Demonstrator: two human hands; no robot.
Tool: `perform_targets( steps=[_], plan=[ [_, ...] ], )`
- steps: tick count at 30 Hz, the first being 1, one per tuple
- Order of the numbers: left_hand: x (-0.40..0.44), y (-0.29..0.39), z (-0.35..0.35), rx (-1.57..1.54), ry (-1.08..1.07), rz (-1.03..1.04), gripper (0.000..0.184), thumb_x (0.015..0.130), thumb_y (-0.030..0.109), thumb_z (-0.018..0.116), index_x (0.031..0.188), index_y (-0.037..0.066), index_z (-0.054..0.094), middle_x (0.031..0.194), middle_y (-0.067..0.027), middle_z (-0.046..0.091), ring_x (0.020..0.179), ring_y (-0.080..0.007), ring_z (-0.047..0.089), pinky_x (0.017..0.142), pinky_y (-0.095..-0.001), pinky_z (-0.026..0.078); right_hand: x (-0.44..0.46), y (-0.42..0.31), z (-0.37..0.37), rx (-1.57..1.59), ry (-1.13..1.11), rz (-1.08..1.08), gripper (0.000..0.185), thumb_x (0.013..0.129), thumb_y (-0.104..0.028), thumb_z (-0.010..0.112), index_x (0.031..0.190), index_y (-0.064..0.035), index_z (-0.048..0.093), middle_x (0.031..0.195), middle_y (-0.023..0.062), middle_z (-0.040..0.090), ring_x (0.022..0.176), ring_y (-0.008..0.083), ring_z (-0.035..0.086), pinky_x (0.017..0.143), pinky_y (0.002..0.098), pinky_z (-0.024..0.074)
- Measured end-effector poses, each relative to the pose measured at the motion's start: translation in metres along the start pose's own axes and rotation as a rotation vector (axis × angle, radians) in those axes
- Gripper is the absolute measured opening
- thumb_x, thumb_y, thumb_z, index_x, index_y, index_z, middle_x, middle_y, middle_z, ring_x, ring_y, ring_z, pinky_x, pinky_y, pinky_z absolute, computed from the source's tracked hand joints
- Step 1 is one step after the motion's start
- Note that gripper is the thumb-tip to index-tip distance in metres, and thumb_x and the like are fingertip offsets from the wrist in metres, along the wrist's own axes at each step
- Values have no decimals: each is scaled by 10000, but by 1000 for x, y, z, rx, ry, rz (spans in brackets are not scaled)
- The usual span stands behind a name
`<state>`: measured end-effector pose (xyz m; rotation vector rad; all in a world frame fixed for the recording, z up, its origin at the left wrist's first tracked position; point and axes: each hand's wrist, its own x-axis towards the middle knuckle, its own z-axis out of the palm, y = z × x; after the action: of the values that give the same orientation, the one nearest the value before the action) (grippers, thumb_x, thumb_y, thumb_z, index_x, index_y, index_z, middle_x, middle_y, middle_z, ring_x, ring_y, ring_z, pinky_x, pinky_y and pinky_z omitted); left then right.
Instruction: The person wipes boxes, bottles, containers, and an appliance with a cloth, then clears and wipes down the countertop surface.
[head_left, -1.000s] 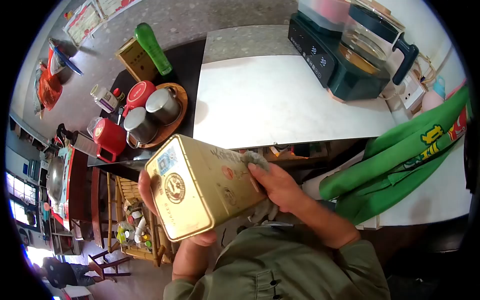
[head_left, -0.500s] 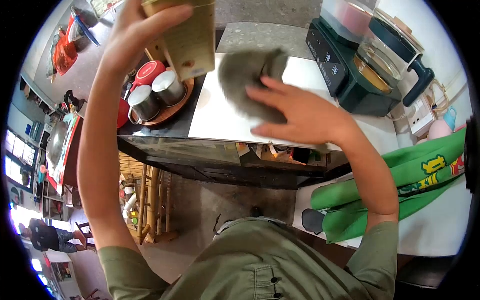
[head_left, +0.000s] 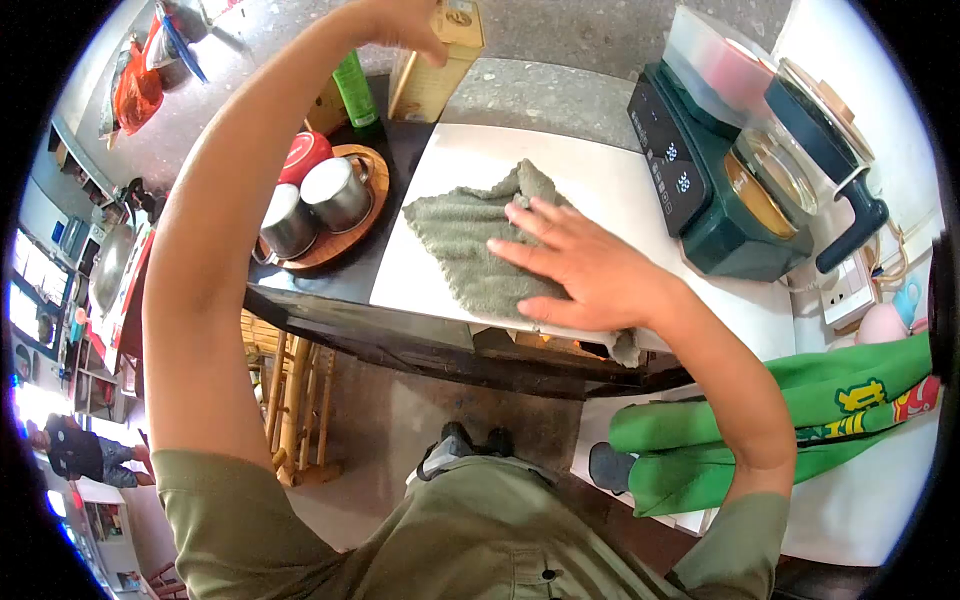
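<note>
My right hand (head_left: pixel 590 255) lies flat with fingers spread on a grey-green cloth (head_left: pixel 470 235), pressing it on the white board (head_left: pixel 400 280). One corner of the cloth hangs over the board's front edge. My left hand (head_left: pixel 405 25) is at the top of a tall yellowish box (head_left: pixel 437 75), its thumb against the box and its other fingers mostly hidden or out of frame. The box stands on the dark surface behind the board's left corner. A green bottle or can (head_left: pixel 355 90) is just left of it.
Two metal mugs (head_left: pixel 333 187) and a red cup (head_left: pixel 305 157) sit on a round wooden tray (head_left: pixel 350 235). On the right stands a dark green appliance (head_left: pixel 745 235) with a glass pot (head_left: pixel 775 175). Green fabric (head_left: pixel 690 470) lies nearer me. A person (head_left: pixel 85 450) is far left.
The yellowish box was held up above the tray; my left hand has moved it back and down onto the dark surface. The cloth, blurred before, now lies spread under my right hand.
</note>
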<state>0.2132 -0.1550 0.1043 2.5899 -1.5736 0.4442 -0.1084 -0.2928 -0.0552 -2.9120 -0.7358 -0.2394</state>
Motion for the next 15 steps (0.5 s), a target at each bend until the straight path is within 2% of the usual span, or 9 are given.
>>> perform_targets(
  steps=[1, 2, 6, 8, 10, 11, 13, 14, 15],
  plan=[
    [6, -5, 4, 27, -104, -37, 1159, 549, 409, 876, 1444, -67, 315, 1344, -318, 503, 1270, -397, 492, 1063, -406, 410, 4, -1, 7, -63, -49, 2, 659, 945, -541, 486, 1500, -205, 371, 1554, 227, 279, 1439, 424, 241, 1174, 506, 213],
    [10, -10, 9, 21, -105, -34, 1159, 549, 409, 876, 1444, -67, 315, 1344, -318, 503, 1270, -397, 492, 1063, -406, 410, 6, -4, 14, -60, -125, 33, 664, 962, -570, 418, 1532, -249, 305, 1577, 223, 229, 1462, 416, 190, 1187, 522, 161],
    [26, -42, 32, 71, -153, -5, 1144, 542, 419, 881, 1425, -76, 347, 1352, -294, 514, 1244, -375, 521, 1040, -403, 428, 13, -15, 20, -97, -153, 94, 636, 986, -534, 396, 1543, -255, 272, 1591, 232, 161, 1469, 432, 142, 1186, 538, 136],
    [32, -46, 30, 67, -178, -7, 1157, 539, 418, 885, 1430, -75, 337, 1349, -286, 522, 1231, -371, 531, 1026, -401, 437, 16, -25, 21, -124, -129, 109, 634, 985, -543, 386, 1535, -241, 299, 1585, 235, 186, 1471, 427, 146, 1191, 528, 126],
    [34, -48, 24, 39, -242, -26, 986, 535, 389, 894, 1308, -85, 505, 1193, -239, 637, 1089, -341, 615, 913, -400, 498, 26, -27, 24, -124, -112, 95, 639, 988, -548, 363, 1527, -208, 325, 1579, 234, 215, 1473, 416, 153, 1192, 524, 123],
    [35, -46, 17, 38, -243, -24, 986, 535, 389, 894, 1308, -85, 505, 1193, -239, 637, 1089, -341, 615, 913, -400, 498, 32, -27, 25, -123, -112, 98, 639, 988, -548, 363, 1527, -208, 325, 1579, 234, 215, 1473, 416, 153, 1192, 524, 123],
    [39, -46, 0, 144, -611, -103, 656, 522, 316, 907, 1041, -16, 681, 972, -181, 701, 917, -297, 656, 779, -412, 526, 48, -24, 24, -62, -132, 84, 633, 989, -544, 356, 1516, -192, 349, 1576, 226, 232, 1471, 414, 167, 1189, 525, 136],
    [50, -67, 13, 145, -606, -105, 656, 522, 316, 907, 1041, -16, 681, 972, -181, 701, 917, -297, 656, 779, -412, 526, 56, -21, 24, -67, -131, 82, 633, 989, -544, 356, 1516, -192, 349, 1576, 226, 232, 1471, 414, 167, 1189, 525, 136],
    [61, -85, 30, 132, -721, -147, 527, 525, 287, 908, 924, 21, 690, 905, -160, 700, 869, -280, 657, 741, -414, 526, 64, -19, 26, -69, -143, 99, 623, 990, -521, 371, 1508, -176, 362, 1570, 227, 244, 1469, 412, 170, 1188, 525, 144]
  ],
)
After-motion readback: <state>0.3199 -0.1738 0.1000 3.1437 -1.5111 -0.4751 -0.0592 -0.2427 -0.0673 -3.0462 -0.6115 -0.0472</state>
